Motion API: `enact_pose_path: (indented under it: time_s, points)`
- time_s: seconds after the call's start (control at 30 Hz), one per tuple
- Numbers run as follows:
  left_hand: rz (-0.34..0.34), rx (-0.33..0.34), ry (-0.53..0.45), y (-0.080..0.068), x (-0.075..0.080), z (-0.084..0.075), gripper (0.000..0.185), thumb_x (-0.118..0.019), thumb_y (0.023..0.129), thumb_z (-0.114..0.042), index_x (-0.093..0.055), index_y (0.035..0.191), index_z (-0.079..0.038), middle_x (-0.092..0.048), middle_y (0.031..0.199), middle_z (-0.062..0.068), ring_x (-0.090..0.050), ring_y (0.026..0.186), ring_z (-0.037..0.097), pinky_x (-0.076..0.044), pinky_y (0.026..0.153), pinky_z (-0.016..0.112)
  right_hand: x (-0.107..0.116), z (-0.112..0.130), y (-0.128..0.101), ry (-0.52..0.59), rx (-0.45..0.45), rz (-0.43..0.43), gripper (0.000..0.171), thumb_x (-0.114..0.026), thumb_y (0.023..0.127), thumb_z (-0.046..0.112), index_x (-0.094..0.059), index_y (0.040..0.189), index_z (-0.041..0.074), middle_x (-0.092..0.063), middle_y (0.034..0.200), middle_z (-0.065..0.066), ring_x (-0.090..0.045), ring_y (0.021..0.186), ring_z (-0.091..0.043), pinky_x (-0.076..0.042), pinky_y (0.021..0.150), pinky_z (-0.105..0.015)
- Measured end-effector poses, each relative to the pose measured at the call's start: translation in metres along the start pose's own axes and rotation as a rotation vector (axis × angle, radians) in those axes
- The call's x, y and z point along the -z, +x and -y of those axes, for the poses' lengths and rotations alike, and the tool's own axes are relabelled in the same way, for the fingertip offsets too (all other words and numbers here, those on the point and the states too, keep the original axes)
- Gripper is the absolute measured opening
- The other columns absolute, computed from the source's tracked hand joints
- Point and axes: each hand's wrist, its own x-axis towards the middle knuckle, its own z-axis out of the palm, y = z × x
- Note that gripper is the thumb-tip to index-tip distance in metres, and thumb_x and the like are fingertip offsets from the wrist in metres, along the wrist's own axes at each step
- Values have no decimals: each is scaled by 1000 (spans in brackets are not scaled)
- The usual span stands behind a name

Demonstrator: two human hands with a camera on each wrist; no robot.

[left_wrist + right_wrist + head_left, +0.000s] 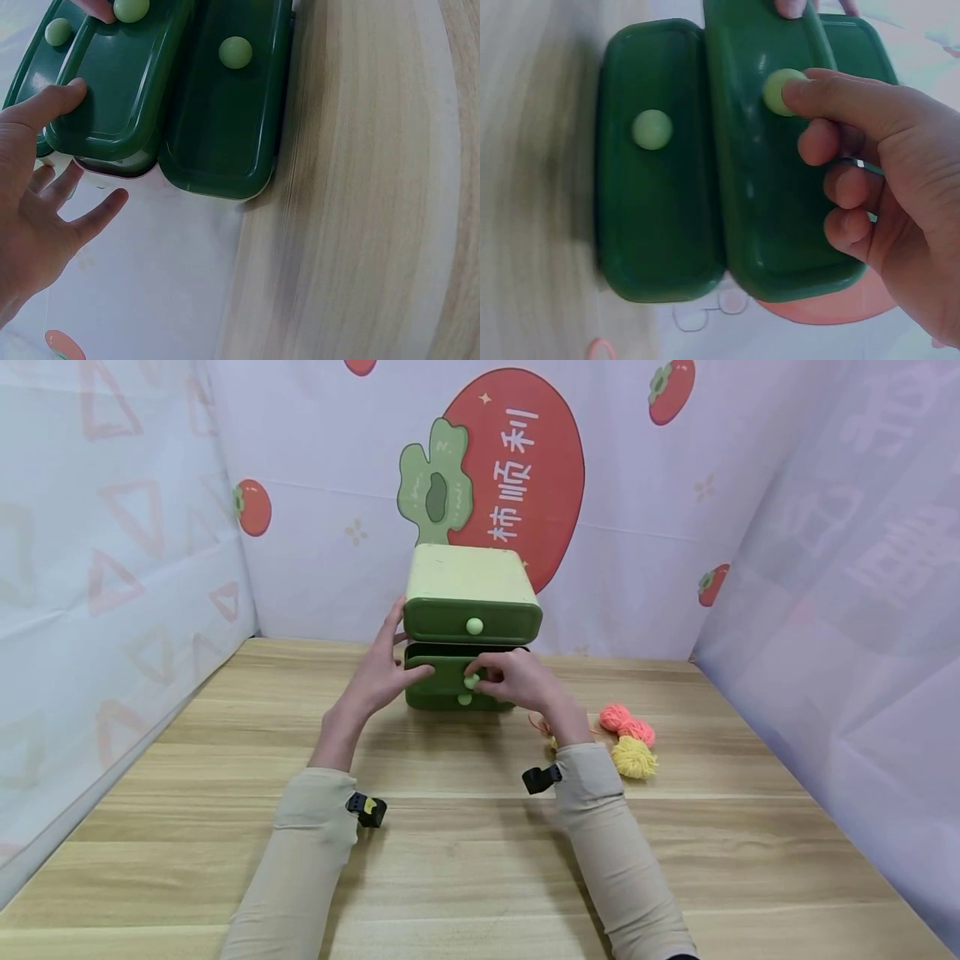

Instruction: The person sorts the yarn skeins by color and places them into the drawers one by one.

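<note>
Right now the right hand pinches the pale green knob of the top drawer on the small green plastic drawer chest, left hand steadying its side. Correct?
Not quite. The right hand pinches the pale green knob of the middle drawer, not the top one, as the head view shows. The left hand does steady the chest's side.

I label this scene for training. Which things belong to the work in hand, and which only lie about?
In hand: drawer cabinet; middle drawer; its knob, pinched by right hand; left hand steadying.
Lying about: pink yarn; yellow yarn.
</note>
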Motion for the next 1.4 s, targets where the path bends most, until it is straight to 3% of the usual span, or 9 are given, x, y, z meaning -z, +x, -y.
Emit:
enact_pose_path:
  time_s: [0.23,0.47,0.67,0.8,0.93,1.23,1.4]
  points:
    - [-1,-10,-8,1,-1,1,110,-79,85,-19,0,159,-42,-13,166,-5,-39,144,31,-42,103,61,15,-2,-7,85,-19,-11,15,-69,94,15,-74,108,12,-62,69,-3,-56,59,-13,-48,60,-28]
    - [1,-7,-8,1,0,0,110,-79,85,-19,0,158,-44,-13,166,-6,-39,144,29,-42,104,60,31,-8,-18,136,-37,-80,17,-68,95,16,-74,108,8,-63,69,-4,-63,63,-27,-51,62,-28]
    - [3,-5,-7,1,0,-1,110,-79,86,-20,1,157,-45,-12,167,-5,-39,144,29,-41,105,61,45,-16,-30,115,-59,-148,15,-69,95,18,-75,106,11,-65,69,-10,-59,60,-17,-44,57,-28]
    - [5,-4,-15,2,0,-1,110,-79,86,-20,1,157,-45,-12,167,-5,-39,144,30,-41,105,62,51,-24,-38,145,-96,-168,15,-70,94,19,-76,106,12,-64,66,-9,-55,57,-19,-43,53,-26]
    - [5,-2,-18,1,0,-1,110,-79,86,-20,1,157,-46,-12,166,-5,-39,143,29,-40,105,62,56,-34,-43,190,-121,-173,17,-70,94,18,-75,108,10,-62,66,-7,-54,57,-22,-44,52,-24]
    - [9,0,-23,1,1,-1,109,-79,86,-21,0,156,-49,-12,166,-5,-39,143,29,-40,106,61,60,-49,-54,231,-192,-124,21,-69,94,19,-73,112,8,-66,75,-15,-55,63,-19,-48,53,-26]
    - [7,2,-25,2,0,1,109,-79,86,-22,0,158,-45,-12,166,-5,-39,143,28,-40,106,61,60,-56,-58,254,-239,-97,29,-69,94,18,-70,120,3,-69,82,-14,-56,65,-18,-50,53,-32]
